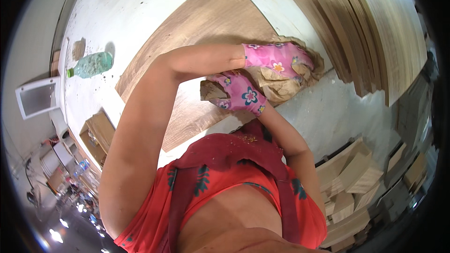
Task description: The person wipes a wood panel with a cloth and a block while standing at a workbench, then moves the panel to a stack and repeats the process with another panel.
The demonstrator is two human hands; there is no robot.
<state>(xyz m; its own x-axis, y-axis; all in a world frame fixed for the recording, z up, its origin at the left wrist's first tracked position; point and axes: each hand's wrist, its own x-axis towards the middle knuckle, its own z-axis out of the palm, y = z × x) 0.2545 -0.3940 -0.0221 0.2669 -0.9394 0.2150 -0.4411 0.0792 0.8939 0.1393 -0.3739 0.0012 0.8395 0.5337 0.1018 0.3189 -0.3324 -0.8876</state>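
Note:
Both my hands wear pink gloves with flower prints, and my forearms cross in front of me. My left hand (279, 61) reaches over to the right and is closed on crumpled brown paper or cloth (276, 86) at the right edge of a wood-grain panel (192, 33). Nearer to me, my right hand (241, 94) points left above the panel. Its fingers are closed round a small flat brown piece (209, 91) whose kind I cannot make out. The panel lies flat on a white worktop (140, 0).
A green plastic bottle (92, 65) lies on its side at the left, beside a small brown lump (78, 49). Stacked wood-grain panels (347, 28) rise at the far right. Wood offcuts (349, 178) are piled at the lower right. An open box (97, 136) stands at the left.

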